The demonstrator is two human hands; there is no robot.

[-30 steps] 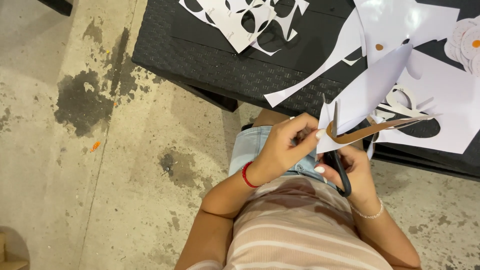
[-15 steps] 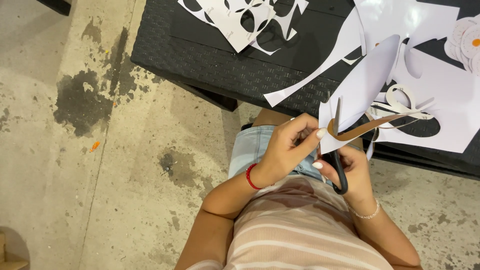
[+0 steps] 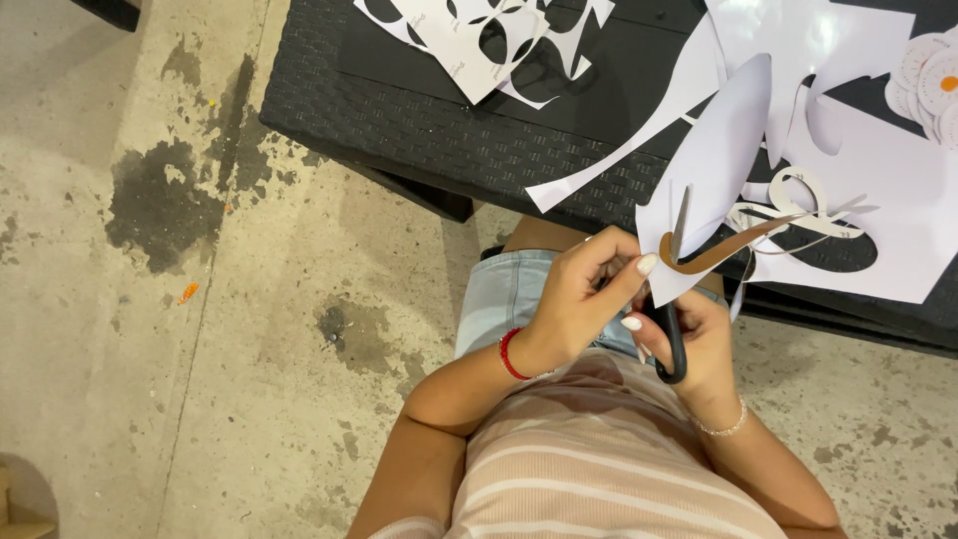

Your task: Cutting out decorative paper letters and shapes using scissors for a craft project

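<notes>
Concrete floor (image 3: pixel 200 329): fills the left half and lower edges of the frame; grey, with dark stains at upper left and centre and a small orange scrap (image 3: pixel 188 293) at left.

Black woven table (image 3: pixel 429 130): runs across the top of the frame from centre to the right edge, its near edge slanting down toward the right.

White paper sheets (image 3: pixel 898 200): spread over the right part of the table top, with curved pieces cut away; a long narrow offcut (image 3: pixel 619 150) slants across the middle of the table.

Cut-out sheet (image 3: pixel 469 40): top centre, white, full of rounded holes, lying flat on the table.

Paper flowers (image 3: pixel 933 85): upper right edge, white layered discs with an orange centre, partly out of frame.

Held paper piece (image 3: pixel 714 170): right of centre, white, pointed at its top, standing up from the hands over the table edge; a brown curved strip (image 3: pixel 728 250) crosses its lower part and reaches right.

Left hand (image 3: pixel 584 299): centre, fingers curled closed, thumb and fingertips pinching the lower left corner of the held paper piece; red bracelet (image 3: pixel 509 354) at the wrist.

Right hand (image 3: pixel 699 344): just right of and below the left hand, touching it, closed through the black handle of the scissors (image 3: pixel 677 299); thin bead bracelet (image 3: pixel 723 429) at the wrist.

Scissors: black handle low in the right hand, grey blades pointing up the frame, slightly parted, set into the lower edge of the held paper piece.
</notes>
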